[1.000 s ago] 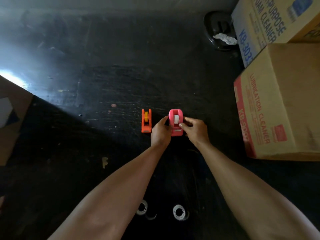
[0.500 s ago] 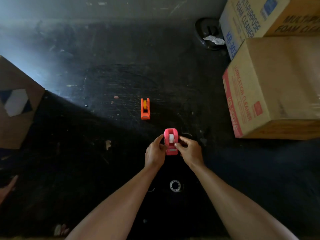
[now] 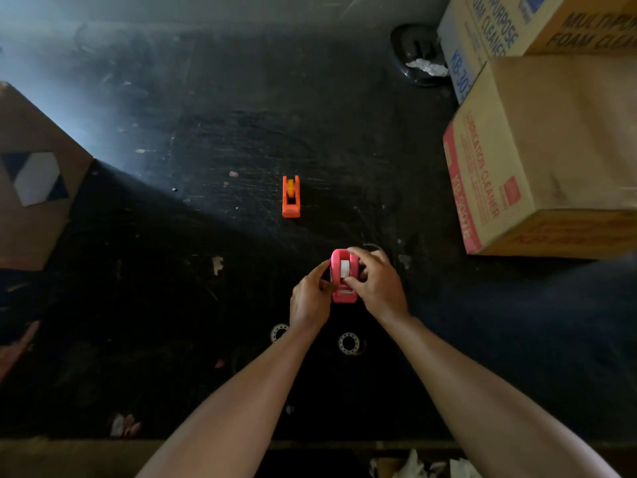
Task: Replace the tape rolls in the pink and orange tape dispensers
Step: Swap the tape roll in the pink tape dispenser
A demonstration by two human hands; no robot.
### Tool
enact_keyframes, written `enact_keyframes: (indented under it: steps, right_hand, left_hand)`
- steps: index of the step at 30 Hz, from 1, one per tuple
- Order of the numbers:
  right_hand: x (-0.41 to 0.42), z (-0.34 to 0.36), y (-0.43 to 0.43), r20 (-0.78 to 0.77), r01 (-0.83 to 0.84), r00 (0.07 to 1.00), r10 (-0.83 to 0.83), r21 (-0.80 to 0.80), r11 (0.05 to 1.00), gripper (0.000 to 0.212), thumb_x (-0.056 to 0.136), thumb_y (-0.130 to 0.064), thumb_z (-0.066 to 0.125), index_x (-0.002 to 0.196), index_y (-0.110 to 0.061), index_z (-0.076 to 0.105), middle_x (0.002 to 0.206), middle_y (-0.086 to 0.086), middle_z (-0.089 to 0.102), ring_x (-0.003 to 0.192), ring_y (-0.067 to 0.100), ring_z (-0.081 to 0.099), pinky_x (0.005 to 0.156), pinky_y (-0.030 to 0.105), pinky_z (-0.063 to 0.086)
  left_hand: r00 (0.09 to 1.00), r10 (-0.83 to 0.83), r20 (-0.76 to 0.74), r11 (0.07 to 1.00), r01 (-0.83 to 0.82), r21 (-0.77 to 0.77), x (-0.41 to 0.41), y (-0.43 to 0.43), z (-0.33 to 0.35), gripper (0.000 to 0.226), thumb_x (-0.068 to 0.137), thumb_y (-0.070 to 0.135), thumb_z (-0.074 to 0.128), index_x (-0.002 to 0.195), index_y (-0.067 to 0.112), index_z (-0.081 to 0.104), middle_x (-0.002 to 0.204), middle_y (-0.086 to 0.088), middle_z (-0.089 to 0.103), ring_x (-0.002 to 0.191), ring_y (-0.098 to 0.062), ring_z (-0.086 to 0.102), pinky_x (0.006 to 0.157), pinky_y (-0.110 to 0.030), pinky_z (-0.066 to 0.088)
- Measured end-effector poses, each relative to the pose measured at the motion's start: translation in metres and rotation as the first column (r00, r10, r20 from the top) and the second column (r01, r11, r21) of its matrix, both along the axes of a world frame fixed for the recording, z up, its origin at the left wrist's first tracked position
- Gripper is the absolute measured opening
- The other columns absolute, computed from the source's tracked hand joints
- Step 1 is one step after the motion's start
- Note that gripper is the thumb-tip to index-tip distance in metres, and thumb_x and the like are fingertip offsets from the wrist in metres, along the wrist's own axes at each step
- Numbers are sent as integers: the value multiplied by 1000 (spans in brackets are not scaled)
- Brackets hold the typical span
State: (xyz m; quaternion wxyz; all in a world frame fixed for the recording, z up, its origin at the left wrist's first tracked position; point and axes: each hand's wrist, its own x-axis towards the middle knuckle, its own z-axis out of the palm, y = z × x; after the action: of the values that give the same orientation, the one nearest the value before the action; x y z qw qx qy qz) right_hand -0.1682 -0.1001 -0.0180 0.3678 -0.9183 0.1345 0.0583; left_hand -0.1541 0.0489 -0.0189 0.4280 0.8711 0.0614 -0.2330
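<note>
Your right hand [image 3: 377, 288] curls over the pink tape dispenser [image 3: 343, 278], thumb and fingertips closed on the white tape roll [image 3: 344, 268] seated in it. Your left hand [image 3: 308, 298] pinches the dispenser's left side, fingers drawn together. Whether the dispenser rests on the black tabletop [image 3: 206, 115] or is lifted off it is hard to tell, since your hands cover its base. Just nearer you lie two clear tape rolls [image 3: 349, 342], the left one half hidden by your left forearm. Farther out, well apart, stands the orange tape dispenser [image 3: 291, 196] with a yellowish roll inside. On the right, a cardboard box [image 3: 551, 150] reads "LUBRICATION CLEANER"; the one behind it [image 3: 517, 22], cut off by the frame, reads "MULTIPURPOSE FOAM CLEANER". A dark round object [image 3: 415, 55] holding something white sits beside it, too dim to identify.
</note>
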Motion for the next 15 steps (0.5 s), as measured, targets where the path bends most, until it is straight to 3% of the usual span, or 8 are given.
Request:
enact_keyframes:
  steps: [2, 5, 10, 15]
  right_hand:
    - [4, 2, -4, -33, -76, 997, 74, -47, 996, 51, 91, -23, 76, 140, -27, 61, 115, -3, 51, 99, 14, 60, 86, 27, 52]
    - [8, 2, -8, -32, -135, 991, 133, -73, 988, 46, 92, -26, 74, 136, -24, 64, 111, -3, 48, 97, 12, 55, 83, 23, 44]
    - [5, 12, -9, 25, -172, 984, 174, -62, 983, 45, 91, -23, 75, 134, -17, 65, 116, 1, 58, 105, 16, 60, 88, 25, 46]
    - [-16, 25, -9, 81, -152, 985, 152, -16, 988, 45, 89, -18, 77, 133, -15, 67, 114, 0, 67, 101, 11, 64, 87, 23, 52]
  left_hand:
    - [1000, -8, 12, 1000, 8, 13, 0, 0, 0, 53, 104, 20, 56, 154, 36, 45, 110, 6, 73, 88, -3, 64, 66, -15, 44]
    - [999, -1, 32, 1000, 0, 16, -2, -1, 0, 52, 105, 23, 56, 154, 37, 45, 114, 5, 72, 92, -5, 67, 65, -16, 45]
    - [992, 110, 56, 994, -109, -25, -5, -2, 1, 51, 103, 24, 61, 152, 33, 48, 119, 0, 71, 103, -11, 68, 82, -27, 55]
    - [974, 225, 41, 946, -208, -248, -16, -1, 12, 29, 103, 17, 61, 128, 27, 70, 98, 8, 76, 93, -7, 73, 85, -26, 58]
